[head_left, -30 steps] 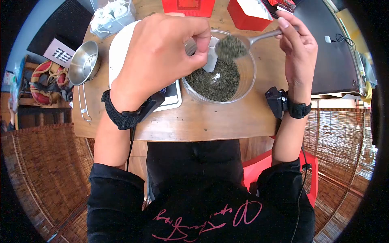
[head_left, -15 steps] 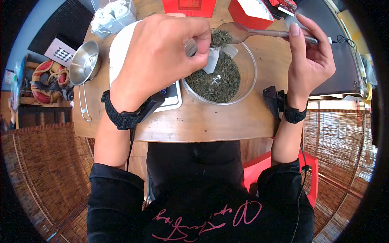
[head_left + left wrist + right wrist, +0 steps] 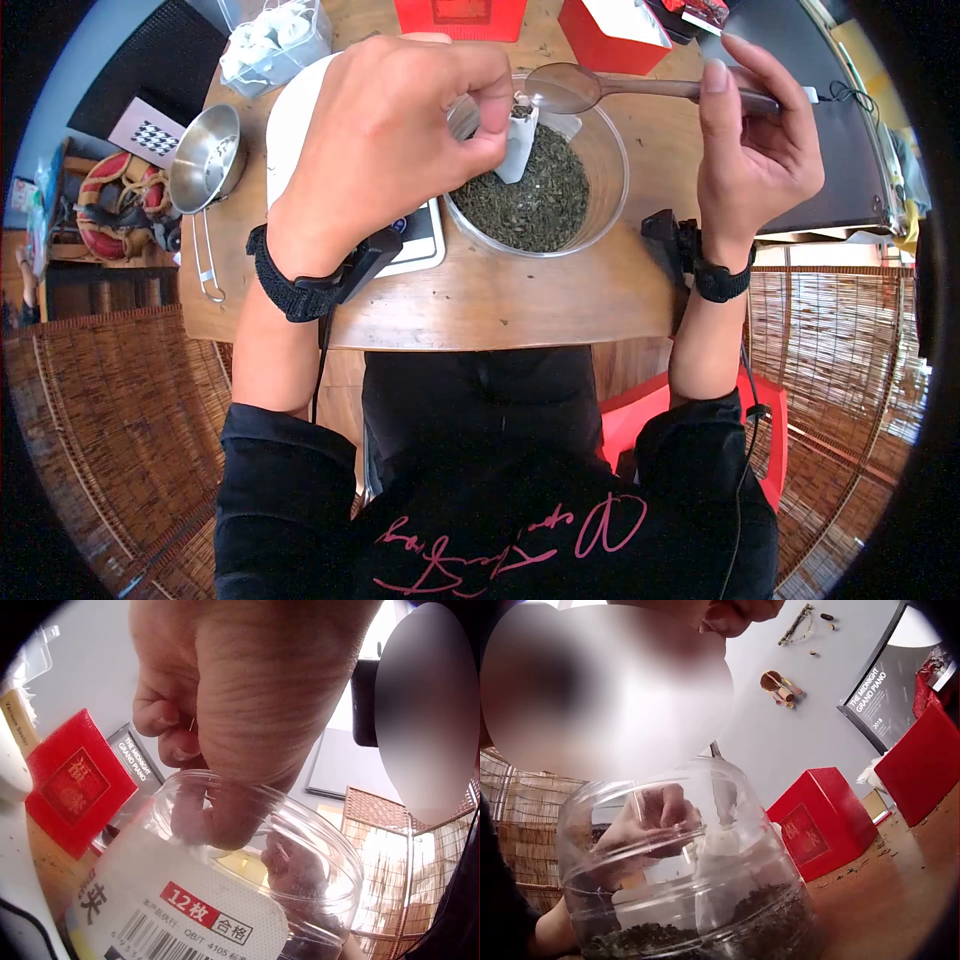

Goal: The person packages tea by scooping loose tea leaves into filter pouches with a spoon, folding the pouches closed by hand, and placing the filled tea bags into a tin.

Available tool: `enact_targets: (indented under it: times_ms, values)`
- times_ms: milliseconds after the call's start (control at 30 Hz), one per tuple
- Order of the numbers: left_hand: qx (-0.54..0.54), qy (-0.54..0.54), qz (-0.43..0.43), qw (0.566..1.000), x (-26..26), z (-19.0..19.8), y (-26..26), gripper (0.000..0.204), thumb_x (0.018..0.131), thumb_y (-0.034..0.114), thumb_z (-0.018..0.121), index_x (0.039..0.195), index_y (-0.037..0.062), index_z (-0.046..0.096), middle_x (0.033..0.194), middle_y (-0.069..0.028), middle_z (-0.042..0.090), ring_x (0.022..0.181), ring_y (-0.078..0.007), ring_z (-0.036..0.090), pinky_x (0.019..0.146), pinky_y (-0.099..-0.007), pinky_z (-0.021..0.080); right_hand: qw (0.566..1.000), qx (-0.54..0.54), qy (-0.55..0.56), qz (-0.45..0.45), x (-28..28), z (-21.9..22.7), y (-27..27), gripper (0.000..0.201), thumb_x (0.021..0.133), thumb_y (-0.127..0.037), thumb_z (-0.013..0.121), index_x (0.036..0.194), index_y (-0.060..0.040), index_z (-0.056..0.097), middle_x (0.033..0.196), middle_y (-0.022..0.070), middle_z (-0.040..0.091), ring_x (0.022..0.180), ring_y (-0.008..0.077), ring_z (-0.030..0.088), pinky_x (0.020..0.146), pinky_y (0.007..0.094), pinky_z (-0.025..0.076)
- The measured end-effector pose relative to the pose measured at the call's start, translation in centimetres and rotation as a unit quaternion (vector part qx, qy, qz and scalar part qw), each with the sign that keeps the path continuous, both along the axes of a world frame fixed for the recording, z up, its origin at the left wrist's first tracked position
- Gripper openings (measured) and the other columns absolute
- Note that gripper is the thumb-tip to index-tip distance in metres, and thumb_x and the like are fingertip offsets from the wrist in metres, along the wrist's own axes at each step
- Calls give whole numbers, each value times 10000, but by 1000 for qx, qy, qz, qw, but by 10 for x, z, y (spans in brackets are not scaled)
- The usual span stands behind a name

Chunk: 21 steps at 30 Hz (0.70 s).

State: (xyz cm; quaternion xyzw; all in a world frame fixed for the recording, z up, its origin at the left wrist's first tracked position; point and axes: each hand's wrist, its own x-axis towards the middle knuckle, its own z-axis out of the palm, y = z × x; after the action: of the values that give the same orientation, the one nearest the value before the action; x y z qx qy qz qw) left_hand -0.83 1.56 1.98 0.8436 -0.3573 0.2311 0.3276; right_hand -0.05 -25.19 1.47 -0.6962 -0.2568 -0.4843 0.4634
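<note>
My left hand (image 3: 385, 135) pinches a small white tea bag (image 3: 516, 152) over a clear plastic jar (image 3: 623, 185). Dried green leaves (image 3: 535, 215) cover the jar's bottom, and a few dark bits show at the bag's mouth. In my right hand (image 3: 755, 160) is a translucent brown spoon (image 3: 650, 88), gripped by its handle between thumb and fingers. Its bowl looks almost bare and overlaps the jar's far rim, right beside the bag's top. Through the jar wall in the right wrist view, the pale bag (image 3: 716, 877) hangs above the leaves.
Left of the jar a white scale (image 3: 425, 245) lies partly under my left forearm. A steel pan (image 3: 207, 160) and a plastic tub of white bags (image 3: 280, 45) stand farther left. Red boxes (image 3: 615, 40) sit at the back. A dark flat case (image 3: 800, 130) borders the right side.
The spoon, heaped with leaves earlier, moved left to the bag's mouth and emptied there. My right hand turned and shifted slightly rightward. The left hand stayed nearly still, pinching the bag.
</note>
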Motion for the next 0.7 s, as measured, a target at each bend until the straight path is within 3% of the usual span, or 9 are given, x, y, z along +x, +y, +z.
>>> enact_targets:
  times_ms: [100,200,300,333,400,433,467,567,700]
  values:
    - [-10,-1,9,1000,-2,-2,0,137,709,22,760,736,47,629,664,-11,623,531,-103,465,496,-269,355,1000,-9,-2,-13,-3,-2,3,252,902,3,751,1148,39,712,900,76,724,758,102,681,692,212,543]
    - [2,3,24,1000,-3,1,0,131,706,34,758,739,46,632,665,-14,617,528,-105,463,496,-272,346,1000,-8,5,-9,-3,0,9,249,897,11,741,1144,28,716,862,27,698,701,51,622,620,181,483]
    - [-1,4,19,1000,-3,0,-1,129,702,44,757,742,48,635,653,-19,598,526,-110,462,497,-274,342,973,-209,87,46,-6,3,17,245,863,-35,694,1102,-62,741,714,-55,609,535,-15,372,466,206,251]
    - [-3,6,17,1000,-2,-2,0,129,699,43,757,744,49,636,649,-22,590,526,-113,463,498,-276,344,973,-209,89,47,-7,1,19,245,863,-35,694,1102,-62,741,714,-55,609,535,-15,372,466,206,252]
    - [-5,8,17,1000,-3,-3,1,129,695,43,756,745,49,637,644,-25,581,525,-116,464,498,-279,346,953,-163,212,143,-8,-3,22,254,864,-31,702,1115,-51,735,657,-59,551,512,-11,332,467,222,242]
    - [-5,4,18,1000,-3,-2,1,130,693,43,755,746,49,637,641,-26,579,527,-118,469,499,-280,349,943,-160,247,157,-9,-3,23,235,878,-48,721,1112,-36,731,596,-83,450,512,-10,316,474,223,226]
    - [-4,-1,18,1000,-3,-1,1,130,691,43,754,747,48,637,639,-27,576,528,-120,474,499,-282,351,943,-161,245,156,-8,-4,22,235,878,-48,721,1112,-36,731,596,-83,450,512,-10,316,474,223,226]
    - [7,-3,17,1000,-3,-2,1,127,690,43,753,748,49,639,648,-28,590,534,-121,481,502,-284,359,900,-140,342,232,-9,-9,22,229,897,-104,760,1110,-26,733,578,-127,348,525,-16,277,490,219,193]
    - [-5,-11,12,1000,-1,-2,0,124,689,43,752,746,54,642,653,-27,597,535,-122,479,506,-286,361,895,-125,364,228,-8,-7,24,232,903,-98,757,1119,-16,735,596,-130,424,527,-27,330,490,197,243]
